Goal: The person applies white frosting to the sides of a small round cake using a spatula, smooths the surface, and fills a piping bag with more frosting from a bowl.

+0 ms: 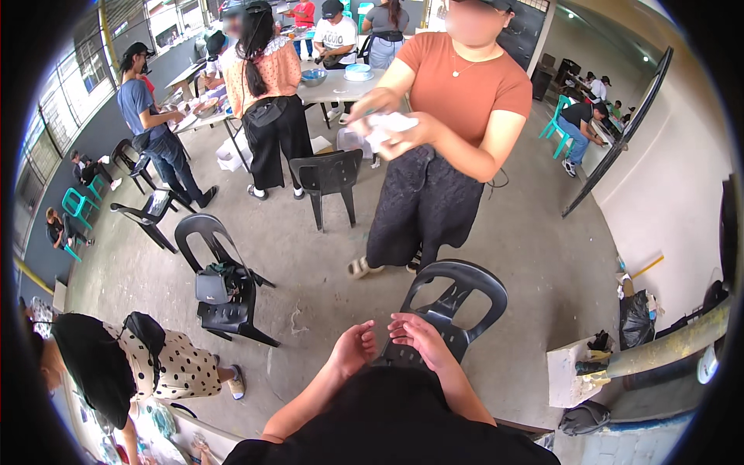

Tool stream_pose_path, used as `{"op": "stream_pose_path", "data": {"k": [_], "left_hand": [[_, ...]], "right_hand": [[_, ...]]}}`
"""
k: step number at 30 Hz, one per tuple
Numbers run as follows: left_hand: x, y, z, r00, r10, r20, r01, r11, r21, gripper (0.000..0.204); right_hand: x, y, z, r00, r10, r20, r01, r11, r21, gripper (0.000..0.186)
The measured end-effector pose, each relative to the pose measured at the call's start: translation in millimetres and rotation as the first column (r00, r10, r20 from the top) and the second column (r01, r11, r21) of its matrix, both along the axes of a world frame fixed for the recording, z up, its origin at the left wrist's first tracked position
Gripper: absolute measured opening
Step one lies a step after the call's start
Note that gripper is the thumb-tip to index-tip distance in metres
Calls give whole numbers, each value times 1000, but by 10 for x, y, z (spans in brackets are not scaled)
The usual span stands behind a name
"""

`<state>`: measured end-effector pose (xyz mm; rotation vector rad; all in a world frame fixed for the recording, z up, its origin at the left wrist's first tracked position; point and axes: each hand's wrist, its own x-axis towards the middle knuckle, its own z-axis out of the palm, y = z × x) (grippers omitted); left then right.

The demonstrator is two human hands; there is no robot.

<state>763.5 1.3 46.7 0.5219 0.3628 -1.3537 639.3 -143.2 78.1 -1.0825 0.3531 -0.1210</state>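
Note:
My left hand is raised in front of my body, its fingers loosely curled and nothing visible in it. Close beside it, my right hand has its fingers bent and apart, also without anything in it. The two hands do not touch. Just beyond and partly behind them stands a black plastic chair, the thing nearest to my right hand. Facing me is a person in a rust-coloured shirt, who handles a crumpled white cloth or tissue, blurred by motion.
More black chairs stand ahead; one chair bears a grey bag. A person in a dotted dress bends at the lower left. Several people gather around a table farther off. A white box and a black rubbish bag lie right.

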Motion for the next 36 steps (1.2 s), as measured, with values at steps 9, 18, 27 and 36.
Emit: {"op": "stream_pose_path", "data": {"k": [9, 18, 27, 36], "left_hand": [[-300, -13, 111, 999, -26, 33, 27, 1000, -10, 12], [-549, 68, 610, 958, 215, 189, -160, 950, -269, 12], [-1155, 713, 638, 756, 644, 114, -541, 714, -445, 16], [-2554, 1545, 611, 204, 956, 211, -820, 284, -497, 22]], "right_hand": [[-213, -31, 12, 996, -1, 90, -9, 994, 109, 35], [-193, -102, 127, 961, 121, 250, -171, 967, 191, 40], [15, 309, 185, 752, 581, 311, -649, 735, 194, 48], [-7, 1541, 184, 63, 889, 453, -990, -2, 141, 52]]}}
